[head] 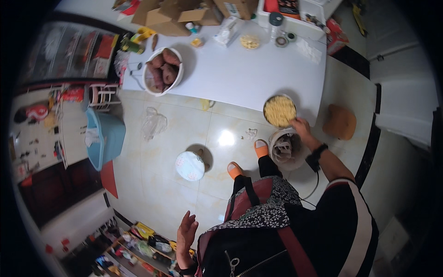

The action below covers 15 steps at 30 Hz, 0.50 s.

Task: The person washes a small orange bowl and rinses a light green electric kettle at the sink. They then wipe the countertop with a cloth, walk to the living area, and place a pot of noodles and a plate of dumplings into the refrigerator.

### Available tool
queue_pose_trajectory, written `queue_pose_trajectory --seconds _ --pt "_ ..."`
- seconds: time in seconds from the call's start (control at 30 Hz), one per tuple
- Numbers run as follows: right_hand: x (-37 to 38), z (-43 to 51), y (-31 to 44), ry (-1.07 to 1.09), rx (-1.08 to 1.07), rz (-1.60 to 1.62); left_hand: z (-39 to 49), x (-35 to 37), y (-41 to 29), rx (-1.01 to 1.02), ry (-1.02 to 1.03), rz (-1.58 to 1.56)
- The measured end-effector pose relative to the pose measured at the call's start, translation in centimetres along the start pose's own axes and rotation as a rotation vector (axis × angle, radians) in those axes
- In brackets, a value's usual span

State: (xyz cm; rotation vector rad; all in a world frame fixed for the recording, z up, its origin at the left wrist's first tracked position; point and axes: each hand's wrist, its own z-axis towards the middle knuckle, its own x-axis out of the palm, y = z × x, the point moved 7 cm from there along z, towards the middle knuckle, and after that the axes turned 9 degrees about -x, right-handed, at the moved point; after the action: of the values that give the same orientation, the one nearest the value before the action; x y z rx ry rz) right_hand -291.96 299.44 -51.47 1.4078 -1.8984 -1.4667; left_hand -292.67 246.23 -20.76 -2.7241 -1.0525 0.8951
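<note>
My right hand [301, 130] grips the near rim of a round bowl [264, 117] at the front edge of the white table [225, 76]. Yellow, finely cut pieces or grains [279, 110] fill the bowl; their exact kind is unclear. Below that hand stands a pale bucket [277, 157] with crumpled bags or scraps inside. My left hand [187, 230] hangs free at my side, fingers spread a little, holding nothing. A white tub [180, 81] of large reddish-brown tubers, apparently sweet potatoes [169, 73], stands at the table's left end.
A small stool with a patterned cover [190, 166] stands on the tiled floor. Left of it are a plastic bag [154, 123] and a blue bin [112, 135]. An orange-brown stool [339, 121] sits right of the table. Cardboard boxes [166, 17] and a plate of pale pieces [250, 41] occupy the table's back.
</note>
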Motion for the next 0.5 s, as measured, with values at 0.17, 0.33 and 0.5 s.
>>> queue_pose_trajectory --seconds 0.17,0.33,0.5 --pt "4.4 -7.5 3.9 0.285 0.025 -0.115 -2.4 0.1 1.0 0.066 -0.094 -0.019" --pt "11.8 -14.0 14.3 0.657 -0.32 -0.238 -4.8 0.5 3.9 0.169 -0.162 -0.154" --pt "20.6 -23.7 23.8 0.951 -0.439 -0.134 -6.0 1.8 12.4 0.244 -0.17 -0.54"
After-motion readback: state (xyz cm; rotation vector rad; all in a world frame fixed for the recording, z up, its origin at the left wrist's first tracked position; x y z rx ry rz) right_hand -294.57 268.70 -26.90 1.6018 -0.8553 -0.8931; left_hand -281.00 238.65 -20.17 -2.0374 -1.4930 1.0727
